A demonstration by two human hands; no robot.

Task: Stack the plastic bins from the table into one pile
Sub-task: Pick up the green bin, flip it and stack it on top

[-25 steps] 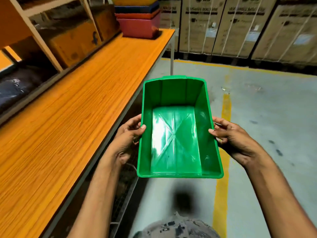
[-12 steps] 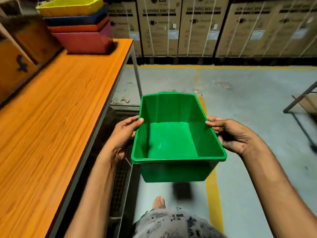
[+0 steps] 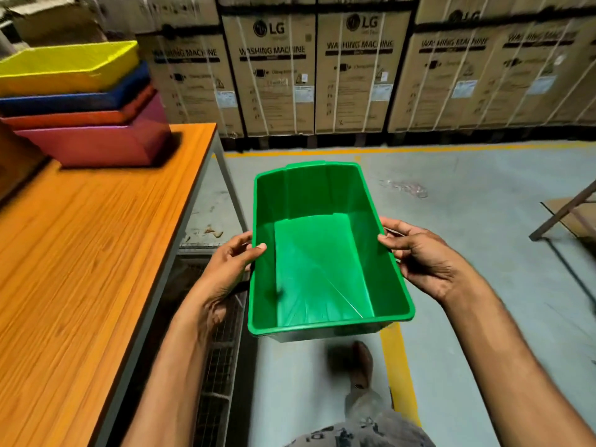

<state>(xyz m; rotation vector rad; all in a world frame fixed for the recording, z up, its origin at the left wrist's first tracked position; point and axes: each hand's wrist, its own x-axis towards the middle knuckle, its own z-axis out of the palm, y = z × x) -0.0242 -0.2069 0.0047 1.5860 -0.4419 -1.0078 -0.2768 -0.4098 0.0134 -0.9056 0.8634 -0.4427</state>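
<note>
Nearer to the pile now than half a second ago: stack of four nested plastic bins [image 3: 80, 101] looming larger at ten o'clock, on the far end of the orange wood-grain table [image 3: 80, 269]. From the top down: yellow bin [image 3: 64, 67], blue bin [image 3: 71, 100], red-orange bin [image 3: 80, 117], pink bin [image 3: 93, 145], each seated inside the one below.

Empty green rectangular plastic bin [image 3: 322, 253] at centre frame, carried in the air above the grey concrete floor [image 3: 467, 195], off the table's right edge and well apart from the pile, open side up. Left hand [image 3: 225, 269] clamped on the bin's left long rim, thumb hooked over the edge to the inside, fingers wrapped under the outside wall. Right hand [image 3: 422, 256] gripping the right long rim likewise, thumb over the lip.

Row of tan cardboard cartons [image 3: 354, 75] printed "LG WASHING MACHINE" from twelve to two o'clock. Yellow painted floor line [image 3: 400, 375] at six o'clock, running beneath the bin. Bare foot [image 3: 358, 362] blurred just below the bin's near end.
</note>
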